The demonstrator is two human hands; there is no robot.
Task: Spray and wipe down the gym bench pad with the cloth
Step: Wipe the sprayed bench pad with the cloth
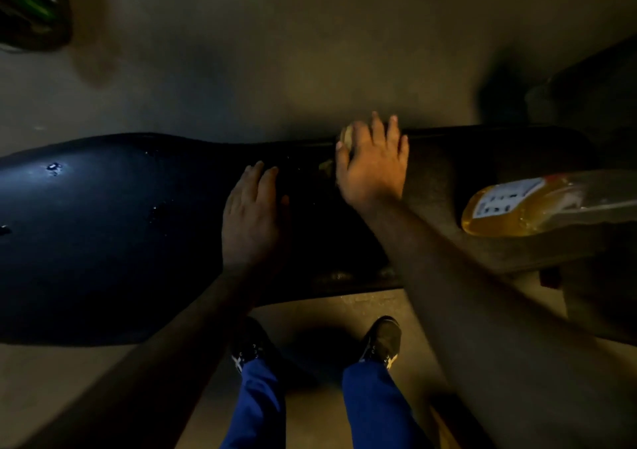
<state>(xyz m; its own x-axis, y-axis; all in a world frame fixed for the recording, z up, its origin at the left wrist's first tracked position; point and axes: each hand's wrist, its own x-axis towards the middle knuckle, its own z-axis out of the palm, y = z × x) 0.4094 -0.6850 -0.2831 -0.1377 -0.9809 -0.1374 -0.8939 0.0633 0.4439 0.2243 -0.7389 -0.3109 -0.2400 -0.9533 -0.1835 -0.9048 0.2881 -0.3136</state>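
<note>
The black gym bench pad (pixel 103 235) stretches across the view from left to right, with small tears and wet specks on its left part. My left hand (pixel 250 217) lies flat on the middle of the pad, fingers straight. My right hand (pixel 374 166) presses down near the pad's far edge with straight, spread fingers. A small pale cloth (pixel 345 137) shows beside its thumb and index finger, mostly hidden under the palm. A clear bottle of yellow liquid (pixel 537 204) with a white label lies on its side on the pad's right end, apart from both hands.
Bare concrete floor (pixel 275 52) lies beyond the bench. A dark object with green marks (pixel 31 11) sits at the top left. A dark bulky shape (pixel 586 97) stands at the right. My feet in dark shoes (pixel 382 340) stand on the floor just in front of the bench.
</note>
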